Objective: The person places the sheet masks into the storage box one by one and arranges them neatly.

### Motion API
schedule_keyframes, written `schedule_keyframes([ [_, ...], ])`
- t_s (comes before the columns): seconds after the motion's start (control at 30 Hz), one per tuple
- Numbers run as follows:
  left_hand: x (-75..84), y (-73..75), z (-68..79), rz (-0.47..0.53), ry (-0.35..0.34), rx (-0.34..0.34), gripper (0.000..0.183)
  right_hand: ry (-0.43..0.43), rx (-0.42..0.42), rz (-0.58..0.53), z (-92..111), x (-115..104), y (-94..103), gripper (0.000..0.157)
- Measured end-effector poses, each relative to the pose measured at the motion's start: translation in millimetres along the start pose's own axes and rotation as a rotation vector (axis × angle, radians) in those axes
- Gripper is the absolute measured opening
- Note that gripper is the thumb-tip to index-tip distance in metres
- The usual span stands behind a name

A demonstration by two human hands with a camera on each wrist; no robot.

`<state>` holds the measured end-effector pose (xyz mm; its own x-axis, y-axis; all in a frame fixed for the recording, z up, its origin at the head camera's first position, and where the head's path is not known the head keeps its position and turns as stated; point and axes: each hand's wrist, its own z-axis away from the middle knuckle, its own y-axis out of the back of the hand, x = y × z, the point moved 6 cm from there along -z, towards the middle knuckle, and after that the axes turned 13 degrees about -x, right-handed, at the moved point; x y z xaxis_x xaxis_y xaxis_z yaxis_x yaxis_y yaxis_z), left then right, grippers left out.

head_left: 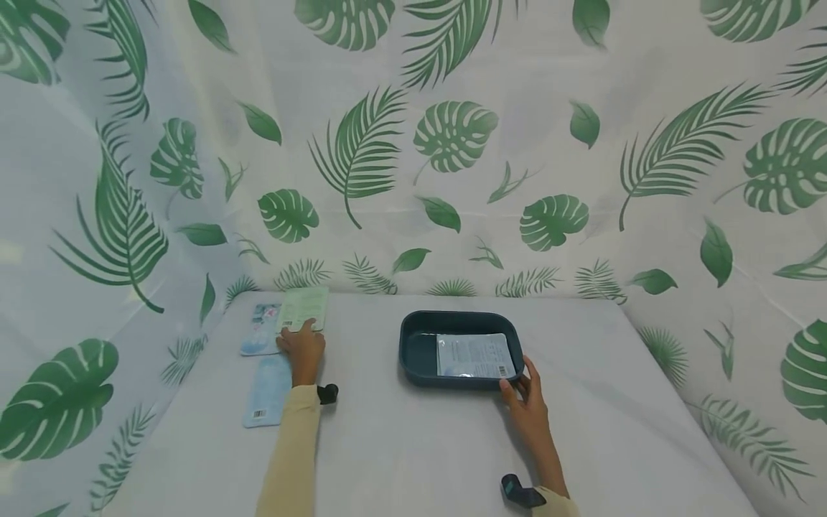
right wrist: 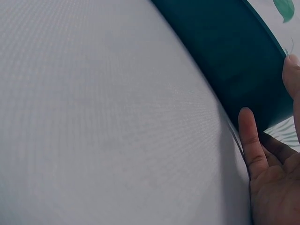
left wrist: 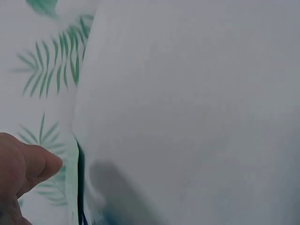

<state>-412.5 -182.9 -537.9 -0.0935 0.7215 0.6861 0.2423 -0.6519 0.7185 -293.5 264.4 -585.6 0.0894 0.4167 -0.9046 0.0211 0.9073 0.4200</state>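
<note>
At the table's far left, a light green sachet [head_left: 302, 307] partly overlaps a blue-and-white flowered sachet [head_left: 261, 329]. My left hand [head_left: 304, 350] has its fingertips on the near edge of the green one. A finger [left wrist: 44, 164] lies close against its thin edge in the left wrist view. Below them, a pale blue sachet [head_left: 267, 393] is partly hidden by my left forearm. My right hand [head_left: 531, 402] holds the near right corner of a dark teal tray [head_left: 408, 352], thumb at the rim and fingers along the outer wall. Inside the tray lies a silvery white sachet [head_left: 474, 355].
The table has a white cover [head_left: 400, 445]. Behind it and along both sides hangs a white curtain [head_left: 504, 179] with green leaf prints. Dark cameras are strapped to my left wrist [head_left: 327, 393] and right wrist [head_left: 522, 492].
</note>
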Motion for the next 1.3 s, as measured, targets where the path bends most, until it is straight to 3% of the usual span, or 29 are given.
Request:
schedule_keyframes([
  [0.23,-26.3,8.0,-11.9,0.072,0.225,-0.275,0.048,0.0,0.007,-0.013,1,3,1.9,0.082],
  [0.33,-31.1,8.2,-15.5,0.066,0.256,-0.352,0.05,0.009,0.01,-0.014,0,3,2.0,0.082],
  [0.43,-35.2,6.0,-17.6,0.061,0.262,-0.373,0.05,0.009,0.014,-0.011,1,3,3.0,0.082],
  [0.57,-38.3,5.4,-22.5,0.086,0.259,-0.31,0.049,0.002,0.028,-0.003,2,3,4.3,0.082],
  [0.83,-46.9,13.4,-23.6,0.223,0.328,-0.16,0.045,0.016,0.017,-0.018,2,0,1.5,0.081],
  [0.97,-48.2,18.9,-24.2,0.264,0.263,-0.044,0.047,0.015,0.019,-0.011,0,-2,2.0,0.081],
  [1.13,-46.0,23.7,-26.0,0.192,0.151,0.117,0.043,0.01,0.023,-0.017,0,-3,4.2,0.081],
  [1.3,-49.3,25.6,-20.7,0.216,0.18,0.187,0.032,-0.024,0.016,-0.015,4,1,2.4,0.083],
])
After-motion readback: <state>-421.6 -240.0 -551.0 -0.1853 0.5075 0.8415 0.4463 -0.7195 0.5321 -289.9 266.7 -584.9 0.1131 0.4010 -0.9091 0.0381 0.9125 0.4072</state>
